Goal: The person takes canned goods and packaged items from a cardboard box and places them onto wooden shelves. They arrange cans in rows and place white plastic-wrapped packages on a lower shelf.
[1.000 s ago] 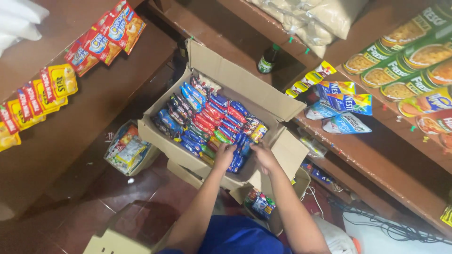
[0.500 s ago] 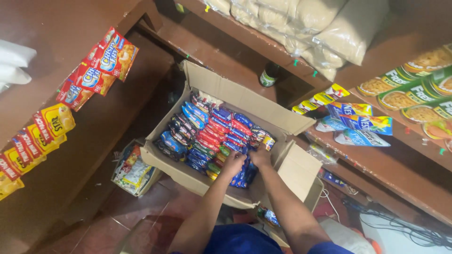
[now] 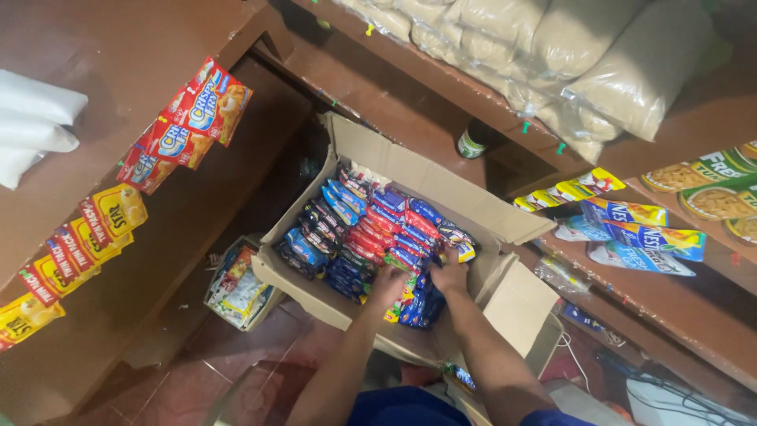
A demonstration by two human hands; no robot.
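- Red snack packets (image 3: 197, 110) hang in a strip from the edge of the left wooden shelf (image 3: 118, 47).
- Yellow packets (image 3: 87, 237) hang lower along that edge.
- White bags (image 3: 35, 126) lie on top at far left.
- Clear sacks of tan grain (image 3: 568, 55) are stacked on the upper shelf.
- A small dark bottle (image 3: 473, 142) stands under them.
- Blue and yellow sachets (image 3: 639, 229) hang off the right-hand shelf.
- A small open carton of mixed packets (image 3: 236, 288) sits on the reddish tiled floor (image 3: 197, 379).
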